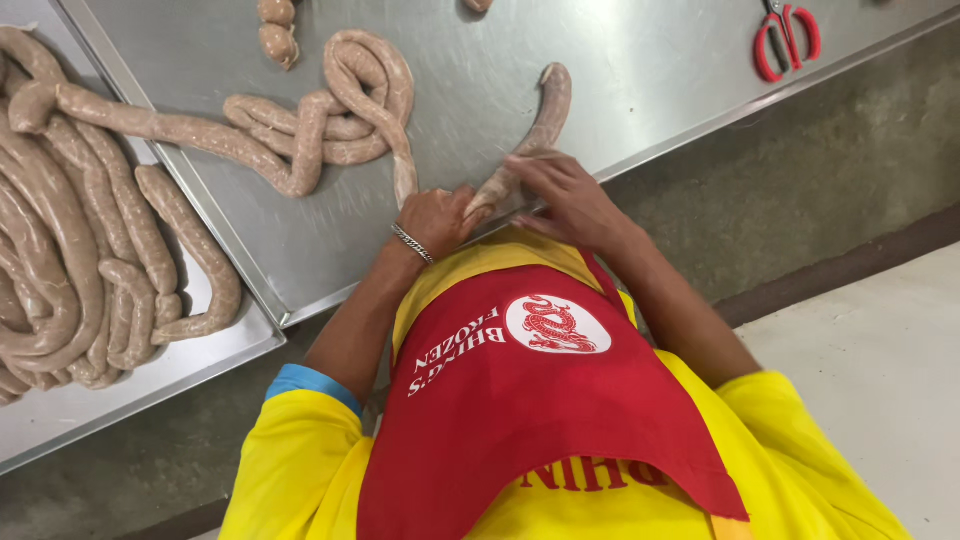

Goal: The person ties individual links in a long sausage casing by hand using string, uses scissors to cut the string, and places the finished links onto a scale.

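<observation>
Sausage rope [520,150], pale and uncooked, is lying on the steel table [640,70] right at its near edge, where both hands are working it. The left hand [437,218], wearing a chain bracelet [412,243] at the wrist, is closing in a fist around the rope where it comes down from a loose coil [350,100]. The right hand [570,200] is pinching the same rope just beside it, fingers pressing on the casing at a narrowed spot. Past the right hand, the free end is curving up and away across bare metal.

The table edge is running diagonally under both wrists, so the hands are sitting touching the rim with the red apron [520,400] and yellow shirt [300,470] close below. Bare steel is lying to the right of the free end, reaching well toward the far corner. To the left, the coil is crowding the left hand, its loops trailing across to a metal tray [120,400] holding a heaped pile of sausage [70,240]. Farther off, two short links [277,30] are resting near the top edge, and red-handled scissors [787,38] are lying well apart at the far right.
</observation>
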